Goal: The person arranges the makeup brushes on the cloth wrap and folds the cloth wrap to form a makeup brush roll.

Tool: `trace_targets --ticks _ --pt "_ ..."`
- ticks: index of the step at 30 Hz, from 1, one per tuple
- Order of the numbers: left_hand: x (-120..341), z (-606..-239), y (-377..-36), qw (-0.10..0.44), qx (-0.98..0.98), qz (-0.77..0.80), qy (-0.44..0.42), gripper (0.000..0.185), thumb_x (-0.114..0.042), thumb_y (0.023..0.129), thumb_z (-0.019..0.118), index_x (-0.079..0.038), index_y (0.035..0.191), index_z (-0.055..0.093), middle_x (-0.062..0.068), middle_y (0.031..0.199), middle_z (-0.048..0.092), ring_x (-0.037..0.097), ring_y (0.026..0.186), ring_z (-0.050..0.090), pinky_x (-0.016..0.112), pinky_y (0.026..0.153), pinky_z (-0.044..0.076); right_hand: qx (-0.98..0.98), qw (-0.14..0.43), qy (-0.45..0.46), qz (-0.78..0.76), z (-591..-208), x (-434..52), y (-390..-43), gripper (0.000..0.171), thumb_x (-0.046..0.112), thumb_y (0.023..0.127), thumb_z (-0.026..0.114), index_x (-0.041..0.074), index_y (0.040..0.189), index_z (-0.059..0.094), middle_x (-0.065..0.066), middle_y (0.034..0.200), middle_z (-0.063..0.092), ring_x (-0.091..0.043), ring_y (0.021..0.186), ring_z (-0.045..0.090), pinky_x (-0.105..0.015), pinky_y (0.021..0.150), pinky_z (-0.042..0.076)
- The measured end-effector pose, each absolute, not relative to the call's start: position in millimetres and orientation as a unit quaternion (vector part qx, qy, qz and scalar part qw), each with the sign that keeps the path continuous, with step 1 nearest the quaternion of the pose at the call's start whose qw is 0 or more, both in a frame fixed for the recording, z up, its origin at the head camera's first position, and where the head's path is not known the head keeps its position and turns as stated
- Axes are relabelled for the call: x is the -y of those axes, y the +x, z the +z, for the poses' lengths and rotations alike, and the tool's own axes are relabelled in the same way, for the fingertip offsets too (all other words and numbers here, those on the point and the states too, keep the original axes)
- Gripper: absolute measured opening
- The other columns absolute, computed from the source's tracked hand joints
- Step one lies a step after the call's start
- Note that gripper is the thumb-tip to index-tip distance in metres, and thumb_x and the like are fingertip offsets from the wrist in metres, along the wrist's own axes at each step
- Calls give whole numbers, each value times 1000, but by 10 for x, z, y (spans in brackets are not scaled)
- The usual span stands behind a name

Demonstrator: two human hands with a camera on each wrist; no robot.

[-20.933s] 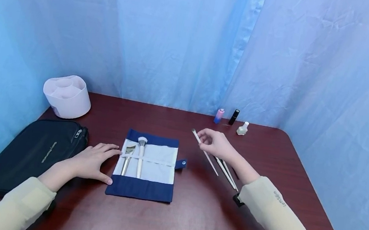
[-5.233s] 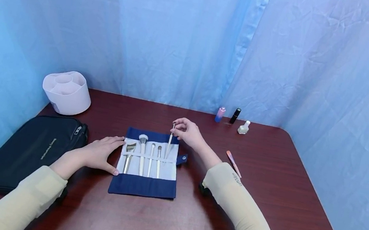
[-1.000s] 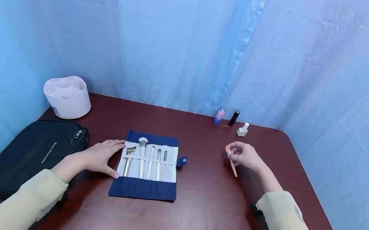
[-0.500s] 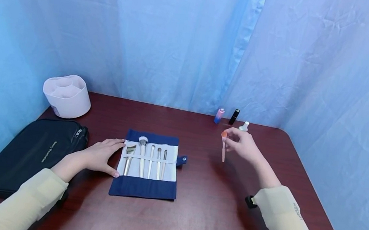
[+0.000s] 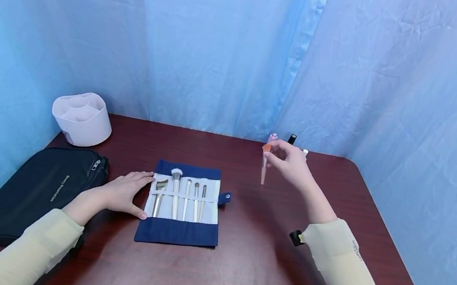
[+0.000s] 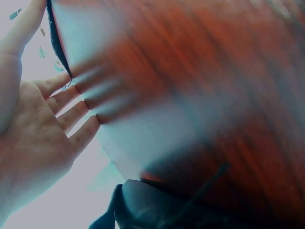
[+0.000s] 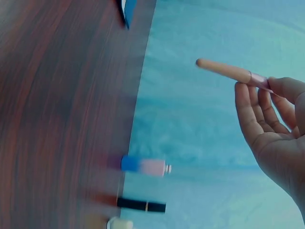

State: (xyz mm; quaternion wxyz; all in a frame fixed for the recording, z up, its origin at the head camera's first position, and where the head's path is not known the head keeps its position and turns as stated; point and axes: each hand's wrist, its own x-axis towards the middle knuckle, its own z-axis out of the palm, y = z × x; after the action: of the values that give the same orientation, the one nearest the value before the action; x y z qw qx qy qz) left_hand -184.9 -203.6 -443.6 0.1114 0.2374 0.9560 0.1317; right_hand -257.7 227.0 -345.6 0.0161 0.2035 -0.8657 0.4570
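Between thumb and fingers my right hand pinches a pink makeup brush with an orange head, raised over the table with its handle pointing down. In the right wrist view the brush's handle sticks out from the fingertips. My left hand rests with spread fingers at the left edge of a navy brush roll, unrolled flat. Several makeup brushes lie in the roll under a white strap, among them a fluffy white-tipped brush and a wide flat brush. A snap tab juts from its right side.
On the left lies a black zippered case, with a white divided holder behind it. At the back right stand a pink-and-blue bottle, a black tube and a nail polish bottle. A curtain borders the table.
Over the last second my right hand has lifted the pink brush and carried it left and toward the back. The left hand stays put. Compared with the oldest frame, the roll holds more brushes.
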Motion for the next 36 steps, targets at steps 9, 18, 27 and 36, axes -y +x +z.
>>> trace_targets --ticks 9,18,27,36 --pt "2027 -4423 -1838 110 -956 131 236 108 -63 65 74 -1 144 34 19 151 29 42 136 28 63 104 27 831 -17 218 512 -3567 -1866 -2685 27 13 92 61 2 116 58 -17 96 65 -24 80 67 -34 70 57" --pt "2016 -4407 -1824 112 -956 135 237 108 -63 66 75 -1 144 34 19 151 29 41 136 28 63 104 27 805 -60 193 558 -3845 -1528 -2745 22 12 90 64 3 110 60 -16 92 63 -26 75 67 -51 73 55" --pt "2026 -4407 -1812 113 -956 134 235 108 -63 66 75 -2 144 33 19 151 29 40 136 28 62 104 28 777 -113 175 594 -4113 -1331 -2875 27 0 88 63 -4 114 57 -16 88 61 -24 70 67 -53 72 54" --pt "2014 -4390 -1806 115 -956 132 234 108 -63 66 74 -1 144 33 20 151 29 41 135 28 64 103 28 782 -163 157 581 -4288 -1271 -2890 36 2 87 65 -8 120 55 -16 91 62 -21 73 67 -44 71 56"
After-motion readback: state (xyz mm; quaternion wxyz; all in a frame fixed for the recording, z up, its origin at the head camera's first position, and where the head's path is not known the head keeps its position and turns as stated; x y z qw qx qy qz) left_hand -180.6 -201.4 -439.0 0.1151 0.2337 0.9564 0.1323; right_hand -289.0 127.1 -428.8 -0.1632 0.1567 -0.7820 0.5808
